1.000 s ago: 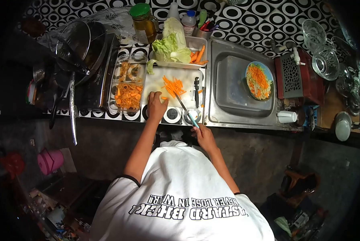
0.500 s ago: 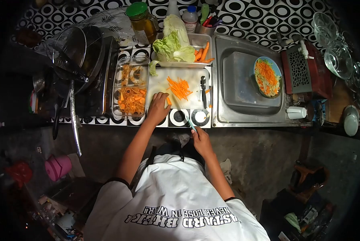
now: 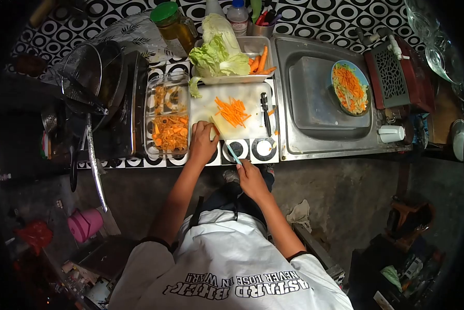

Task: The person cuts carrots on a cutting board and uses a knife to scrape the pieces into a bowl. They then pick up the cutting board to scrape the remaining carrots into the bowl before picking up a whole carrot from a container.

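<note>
My left hand point(image 3: 204, 140) presses a piece of carrot point(image 3: 217, 131) down near the front of the white cutting board point(image 3: 205, 107); the fingers cover most of it. In my right hand point(image 3: 251, 178) is a knife point(image 3: 233, 153) with a light blue handle. Its blade reaches over the board beside the carrot piece and my left fingertips. A loose pile of carrot strips point(image 3: 232, 111) lies mid-board. At the board's right side rests a black-handled tool point(image 3: 265, 114), perhaps a peeler.
Left of the board stands a clear divided container point(image 3: 189, 116) with carrot scraps. Behind sits a tub point(image 3: 206, 80) with leafy cabbage point(image 3: 221, 54) and whole carrots point(image 3: 262, 61). A plate of shredded vegetables point(image 3: 350, 88) is over the sink point(image 3: 322, 147). A pan and strainer point(image 3: 82, 72) are far left.
The knife and my right hand have shifted left, bringing the blade close to the carrot piece under my left hand. The camera view has tilted slightly.
</note>
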{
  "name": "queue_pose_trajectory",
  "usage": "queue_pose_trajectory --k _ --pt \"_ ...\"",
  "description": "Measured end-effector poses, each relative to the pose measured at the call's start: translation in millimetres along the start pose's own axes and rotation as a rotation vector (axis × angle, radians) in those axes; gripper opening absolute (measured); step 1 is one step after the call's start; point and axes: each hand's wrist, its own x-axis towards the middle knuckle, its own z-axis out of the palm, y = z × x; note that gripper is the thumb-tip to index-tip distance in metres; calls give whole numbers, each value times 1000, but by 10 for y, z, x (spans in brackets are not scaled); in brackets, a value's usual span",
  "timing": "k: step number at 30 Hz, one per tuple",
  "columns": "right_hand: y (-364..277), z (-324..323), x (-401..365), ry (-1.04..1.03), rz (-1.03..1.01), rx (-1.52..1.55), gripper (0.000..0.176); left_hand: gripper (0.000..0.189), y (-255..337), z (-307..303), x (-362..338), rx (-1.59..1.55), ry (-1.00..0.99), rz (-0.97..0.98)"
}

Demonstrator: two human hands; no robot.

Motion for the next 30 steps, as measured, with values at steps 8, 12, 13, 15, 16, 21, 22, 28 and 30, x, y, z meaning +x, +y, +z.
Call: queue_pose_trajectory --k 8,12,13,15,16,21,22,28,30 --pt "-85 -4 -9 -27 -96 -73 27 37 60 95 -116 15 143 -172" --pt "-147 -41 -3 -73 -93 -107 25 35 47 114 -126 -2 163 -176" --pt "-150 -41 -3 -64 -124 -120 27 35 47 119 -129 -5 165 -177" --pt "-108 -31 -13 -62 -181 -169 32 34 56 119 -129 -28 181 -175" --pt "-85 -28 -13 -59 -237 -216 43 34 69 116 -130 -30 185 -175" --pt "-59 -45 -38 -90 -295 -301 61 29 125 134 -156 -42 250 -159" --pt "-65 -50 -44 -99 -283 -307 62 29 129 145 -159 -43 253 -160" --pt "-7 -53 -48 -115 -298 -351 69 34 88 238 -169 -73 302 -155" --pt "-4 -31 -55 -115 -292 -357 70 38 76 241 -170 -53 289 -161"
